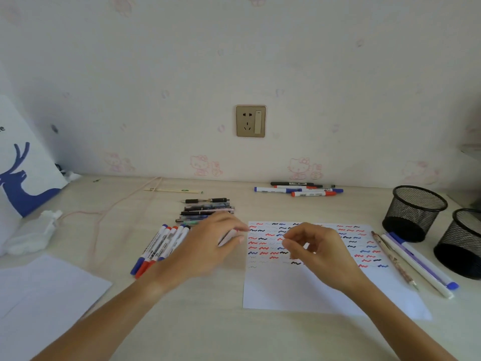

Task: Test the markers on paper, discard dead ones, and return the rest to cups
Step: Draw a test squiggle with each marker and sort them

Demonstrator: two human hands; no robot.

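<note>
Markers [158, 247] in a red/blue row lie at 9 o'clock of the left hand [208, 246], w/ dark pens [207, 209] at its 12. Left hand blurred, seems to pinch a white marker [229, 237], can't tell for sure. Right hand [316, 250], fingers loosely curled, nothing held, hovers over scribbled paper [312, 287]. Mesh cups [413, 212] at 3 o'clock.

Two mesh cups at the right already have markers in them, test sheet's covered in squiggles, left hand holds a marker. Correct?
Not quite: the head view shows both mesh cups empty. The test sheet does carry squiggles, and the left hand does hold a marker.
</note>
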